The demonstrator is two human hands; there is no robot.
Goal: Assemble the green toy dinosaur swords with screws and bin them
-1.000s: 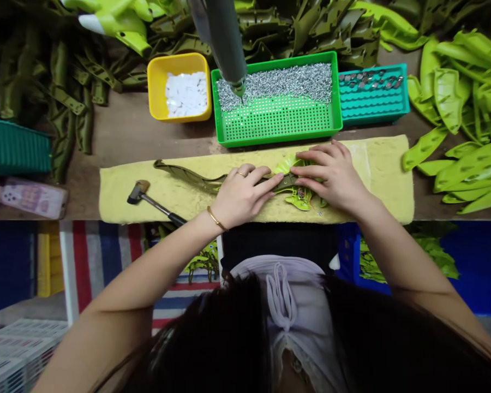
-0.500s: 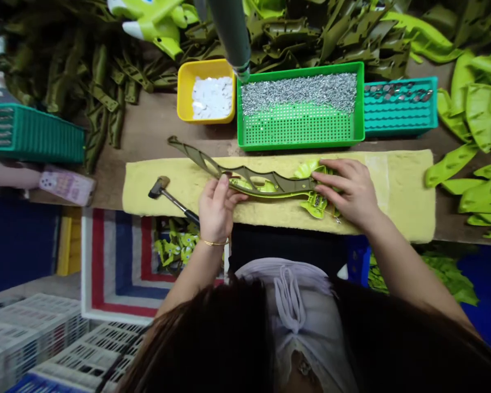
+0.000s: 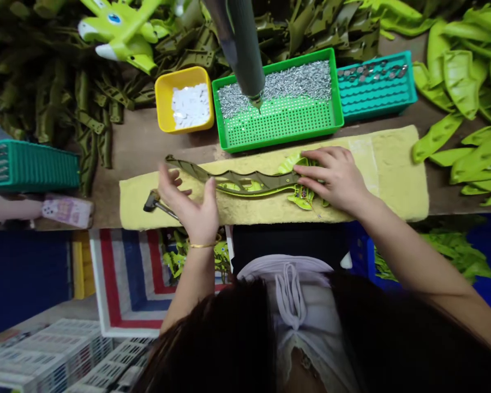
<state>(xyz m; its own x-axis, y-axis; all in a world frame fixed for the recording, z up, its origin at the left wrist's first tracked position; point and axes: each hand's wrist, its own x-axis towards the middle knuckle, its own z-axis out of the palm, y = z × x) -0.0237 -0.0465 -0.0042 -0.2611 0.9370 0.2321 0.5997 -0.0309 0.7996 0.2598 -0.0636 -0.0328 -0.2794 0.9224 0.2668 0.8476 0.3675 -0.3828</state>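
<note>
A long olive-green curved plastic shell (image 3: 265,181) with a scalloped edge lies over a lime-green shell (image 3: 236,189) on the yellow cloth. My right hand (image 3: 331,177) grips the right end of this toy part, where lime pieces and small inner parts show. Beside its left end is my left hand (image 3: 190,204), with fingers and thumb spread and nothing held in it. A hammer (image 3: 152,202) lies on the cloth next to my left hand, its handle partly hidden behind that hand. Above the cloth hangs a power screwdriver (image 3: 247,65), its tip over the screw tray.
A green tray (image 3: 278,131) holds screws, with a yellow box (image 3: 162,103) of white pieces to its left and a teal tray (image 3: 372,101) to its right. Olive shells (image 3: 49,103) and lime shells (image 3: 462,82) are heaped around. A phone (image 3: 67,211) lies at left.
My left hand has let go of the toy part and opened, moving left to its far end. The toy part's left end is lower, down near the cloth. The view has shifted slightly.
</note>
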